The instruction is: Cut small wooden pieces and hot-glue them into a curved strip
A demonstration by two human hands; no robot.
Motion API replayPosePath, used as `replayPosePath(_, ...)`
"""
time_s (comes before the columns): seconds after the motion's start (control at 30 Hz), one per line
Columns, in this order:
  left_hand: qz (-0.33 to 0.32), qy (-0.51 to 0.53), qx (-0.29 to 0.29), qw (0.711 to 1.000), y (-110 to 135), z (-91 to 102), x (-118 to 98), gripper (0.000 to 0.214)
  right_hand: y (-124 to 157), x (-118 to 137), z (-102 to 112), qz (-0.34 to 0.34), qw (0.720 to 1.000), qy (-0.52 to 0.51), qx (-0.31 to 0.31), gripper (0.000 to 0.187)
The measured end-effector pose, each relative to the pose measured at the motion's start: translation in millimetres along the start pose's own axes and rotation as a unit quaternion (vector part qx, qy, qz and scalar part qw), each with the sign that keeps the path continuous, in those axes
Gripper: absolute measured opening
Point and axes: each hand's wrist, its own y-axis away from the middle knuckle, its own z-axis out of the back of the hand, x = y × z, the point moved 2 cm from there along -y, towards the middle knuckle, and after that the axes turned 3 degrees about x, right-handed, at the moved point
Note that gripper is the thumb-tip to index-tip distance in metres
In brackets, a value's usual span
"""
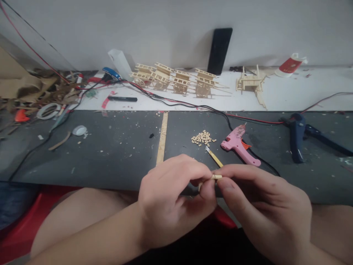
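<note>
Between my two hands, just over the table's front edge, is a small pale wooden piece (217, 177). My left hand (179, 187) pinches it from the left, and its fingers hide part of it. The fingertips of my right hand (261, 198) close on its right end. Beyond my fingers lies a yellow-handled craft knife (213, 156), its lower end hidden. Just past its tip is a small heap of tiny cut wooden bits (203, 138). A pink glue gun (239, 144) lies on its side to the right of the heap.
Small wooden model carts (180, 81) stand on the white strip at the back, near a dark upright slab (220, 51). Blue-handled cutters (297, 138) lie at right. Cables (176, 101) cross the table. Scraps (30, 86) pile up at left; a wooden strip (162, 140) lies mid-table.
</note>
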Motion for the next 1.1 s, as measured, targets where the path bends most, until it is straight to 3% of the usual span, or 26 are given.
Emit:
replayPosePath(0.4,0.007,0.013,-0.003,1.0,-0.2,2.1,1.2,0.022,2.0,-1.0,0.8,-0.004,1.0,0.011,-0.018,0.009)
replayPosePath(1.1,-0.046,-0.01,0.032,0.998,-8.4,8.1,0.7,0.023,-2.3,3.0,0.5,-0.004,1.0,-0.029,0.006,0.013)
